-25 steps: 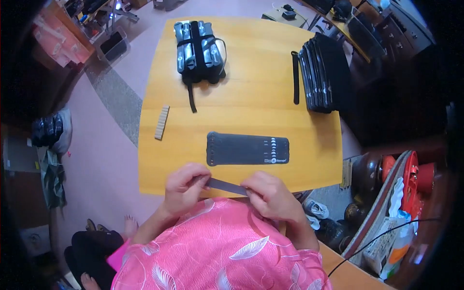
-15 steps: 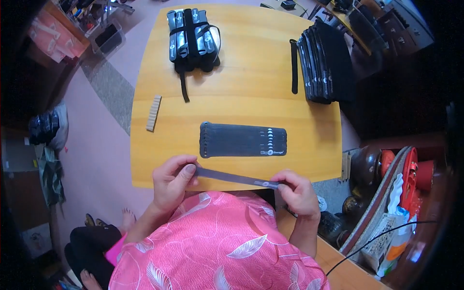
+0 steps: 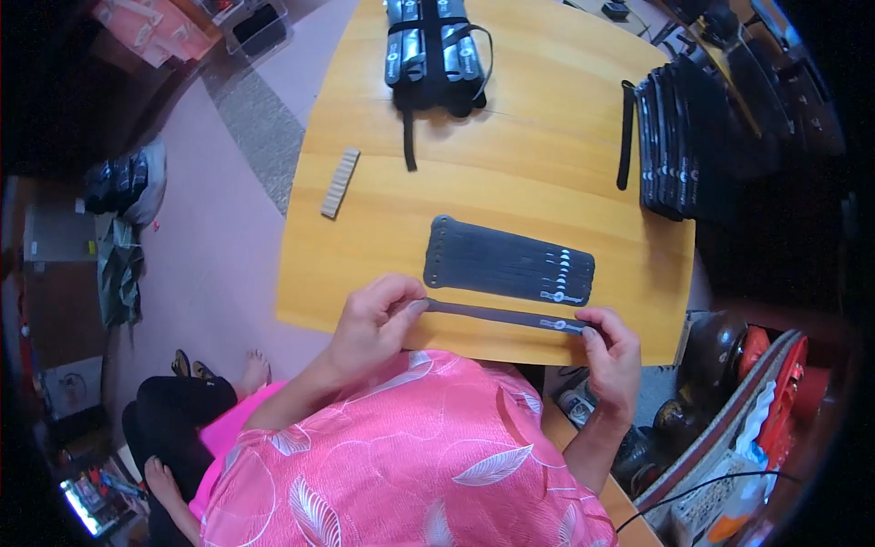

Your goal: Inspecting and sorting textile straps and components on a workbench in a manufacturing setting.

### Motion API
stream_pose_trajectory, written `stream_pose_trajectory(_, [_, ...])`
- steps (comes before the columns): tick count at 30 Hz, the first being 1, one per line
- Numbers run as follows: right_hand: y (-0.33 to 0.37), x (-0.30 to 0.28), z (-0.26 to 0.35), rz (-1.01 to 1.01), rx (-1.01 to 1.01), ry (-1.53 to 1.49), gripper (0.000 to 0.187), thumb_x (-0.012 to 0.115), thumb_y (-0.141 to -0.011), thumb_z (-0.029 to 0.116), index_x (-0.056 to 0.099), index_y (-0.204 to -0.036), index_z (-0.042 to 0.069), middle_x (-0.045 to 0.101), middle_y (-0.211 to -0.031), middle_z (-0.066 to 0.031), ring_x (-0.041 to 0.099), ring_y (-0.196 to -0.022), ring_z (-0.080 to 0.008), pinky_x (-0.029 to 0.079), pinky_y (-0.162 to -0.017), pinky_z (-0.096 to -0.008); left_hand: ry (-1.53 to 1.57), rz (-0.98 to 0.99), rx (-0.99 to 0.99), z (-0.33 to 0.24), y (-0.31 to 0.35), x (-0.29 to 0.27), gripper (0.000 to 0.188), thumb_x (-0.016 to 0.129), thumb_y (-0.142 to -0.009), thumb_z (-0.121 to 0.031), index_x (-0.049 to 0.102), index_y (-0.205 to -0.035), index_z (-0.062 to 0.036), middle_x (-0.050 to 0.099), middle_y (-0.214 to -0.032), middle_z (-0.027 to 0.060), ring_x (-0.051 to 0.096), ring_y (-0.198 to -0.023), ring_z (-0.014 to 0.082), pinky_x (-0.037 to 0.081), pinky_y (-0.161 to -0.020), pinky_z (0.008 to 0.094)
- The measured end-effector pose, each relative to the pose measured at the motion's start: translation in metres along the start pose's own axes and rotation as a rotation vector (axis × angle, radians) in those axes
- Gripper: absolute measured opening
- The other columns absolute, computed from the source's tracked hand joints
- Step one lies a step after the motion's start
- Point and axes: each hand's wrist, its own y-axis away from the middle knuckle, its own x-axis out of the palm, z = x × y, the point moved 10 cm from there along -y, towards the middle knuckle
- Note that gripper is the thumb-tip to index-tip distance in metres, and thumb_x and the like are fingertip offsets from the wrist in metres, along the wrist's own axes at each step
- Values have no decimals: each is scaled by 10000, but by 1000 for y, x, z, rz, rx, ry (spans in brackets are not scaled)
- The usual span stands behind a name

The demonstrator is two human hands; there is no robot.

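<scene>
A single dark strap (image 3: 501, 315) is stretched lengthwise between my hands, just on the near side of a fanned row of similar straps (image 3: 506, 260). My left hand (image 3: 378, 321) pinches its left end between thumb and fingers. At the other end, beside a small white print, my right hand (image 3: 612, 351) grips it the same way. The fanned straps overlap on the wooden table, rounded ends with holes at the left and white marks near the right.
A strapped bundle of black and silver strips (image 3: 433, 55) lies at the table's far side. Thick stacks of black straps (image 3: 665, 137) stand at the right, a loose strap (image 3: 625, 135) beside them. A ridged tan strip (image 3: 340, 182) rests at left. Another person's legs (image 3: 182, 410) are at lower left.
The view has shifted, so the table sits further right. The held strap has come up close to the fanned row and now lies nearly parallel to it, its printed face showing.
</scene>
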Motion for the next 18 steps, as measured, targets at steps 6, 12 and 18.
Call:
stream_pose_trajectory(6, [-8,-5,-22,-39,127,-64,121,587,-861,7,619,-969,-38,598,-837,-7,537,-761,-81,449,-708,-230,158,-8,-129,14,-6,2,89,569,-902,-11,592,-980,23,596,-833,22,530,-719,59,446,-628,204])
stream_pose_trajectory(12, [-12,-4,-44,-100,198,-98,123,606,-853,13,639,-958,-42,599,-814,4,528,-722,-58,437,-653,-211,176,-30,-194,28,-14,6,121,611,-853,-13,609,-960,44,651,-803,83,600,-727,117,490,-648,263])
stream_pose_trajectory(18, [-16,-10,-54,-189,229,-95,127,643,-827,22,673,-935,-39,615,-775,10,524,-677,-48,433,-616,-204,-144,-180,-14,14,-20,-2,89,667,-785,-37,634,-841,25,645,-733,164,646,-640,216,506,-578,314])
